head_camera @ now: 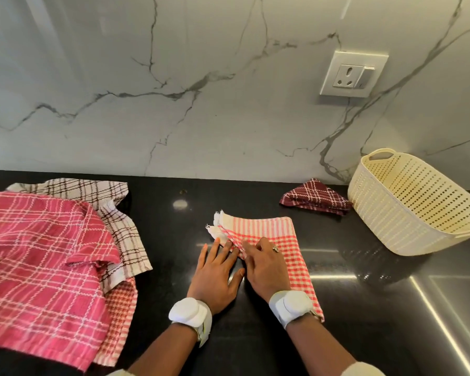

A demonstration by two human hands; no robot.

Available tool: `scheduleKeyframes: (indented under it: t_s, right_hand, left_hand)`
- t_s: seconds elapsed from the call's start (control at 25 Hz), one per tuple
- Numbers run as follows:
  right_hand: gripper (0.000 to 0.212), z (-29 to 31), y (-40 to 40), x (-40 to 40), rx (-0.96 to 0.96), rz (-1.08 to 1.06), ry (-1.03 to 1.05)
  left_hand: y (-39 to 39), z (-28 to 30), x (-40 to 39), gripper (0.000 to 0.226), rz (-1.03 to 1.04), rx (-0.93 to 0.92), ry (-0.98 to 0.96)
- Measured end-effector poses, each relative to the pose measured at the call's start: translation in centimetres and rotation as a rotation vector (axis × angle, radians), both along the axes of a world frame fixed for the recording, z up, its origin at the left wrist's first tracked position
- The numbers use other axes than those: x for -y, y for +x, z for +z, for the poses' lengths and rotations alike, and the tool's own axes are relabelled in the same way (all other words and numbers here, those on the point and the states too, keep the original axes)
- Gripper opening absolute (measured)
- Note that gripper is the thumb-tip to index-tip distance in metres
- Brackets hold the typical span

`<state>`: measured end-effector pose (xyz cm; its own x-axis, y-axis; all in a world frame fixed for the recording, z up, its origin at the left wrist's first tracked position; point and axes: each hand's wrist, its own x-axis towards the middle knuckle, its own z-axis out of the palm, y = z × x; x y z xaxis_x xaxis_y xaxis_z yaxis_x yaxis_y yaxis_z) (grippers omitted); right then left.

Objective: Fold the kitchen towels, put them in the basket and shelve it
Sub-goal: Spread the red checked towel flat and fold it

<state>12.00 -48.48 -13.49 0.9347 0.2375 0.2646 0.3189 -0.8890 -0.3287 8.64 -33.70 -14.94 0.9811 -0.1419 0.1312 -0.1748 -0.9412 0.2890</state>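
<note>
Near the middle of the worktop (255,348), toward its front edge, in the single head view: a red-and-cream checked towel (282,240), already doubled into a long strip, long axis running from the front edge back toward the wall, leaning slightly left at its far end. Frayed white corners (217,226) splayed at the far left corner of the strip, not squared up. Left hand (215,278) flat on the dark stone just beside the towel's left edge, fingers straight and spread, tips touching the fringe, gripping nothing. Right hand (263,267) lying on the cloth itself, fingers bent at the left edge, seemingly pinching or pressing the layers there; too tangled with the cloth to call firmly. Both hands thus at the left long edge, strip stretching away ahead and back under the right wrist. Probably a cross fold next, near end over far end, along that long axis; right hand nearer the cloth, left nearer the loose corners. At the back right of the worktop, a cream perforated basket (418,213), tipped so its mouth faces left, nothing visible inside; just beside it, against the wall, a folded maroon towel (315,198). At the left edge, well apart, an unfolded heap: pink plaid towel (38,253) on top, brown-lined white towel (114,213) beneath, another red-checked one (120,316) peeking out.
</note>
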Motion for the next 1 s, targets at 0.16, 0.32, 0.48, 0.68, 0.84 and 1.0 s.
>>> scheduleKeyframes:
  t_s: [0.16, 0.32, 0.48, 0.68, 0.84, 1.0]
  right_hand:
    - [0.041, 0.0, -0.5, 1.0, -0.038, -0.015, 0.026]
    - [0.039, 0.7, 0.4, 0.7, -0.053, -0.037, 0.008]
    - [0.022, 1.0, 0.7, -0.1, 0.01, -0.021, 0.034]
    - [0.019, 0.7, -0.4, 0.3, 0.157, 0.054, 0.085]
    - [0.027, -0.7, -1.5, 1.1, 0.117, 0.138, 0.035]
    - [0.031, -0.5, -1.6, 1.9, 0.123, 0.097, 0.086]
  left_hand:
    - [0.1, 0.0, 0.2, 0.066, 0.019, -0.016, 0.004]
    - [0.1, 0.3, 0.3, 0.061, 0.029, -0.035, 0.025]
    - [0.1, 0.7, 0.4, 0.056, 0.025, -0.056, 0.007]
    - [0.2, 0.4, 0.2, 0.058, 0.019, -0.082, 0.004]
    - [0.1, 0.4, 0.1, 0.06, 0.021, -0.084, -0.027]
    - [0.3, 0.8, 0.3, 0.065, 0.074, -0.07, -0.067]
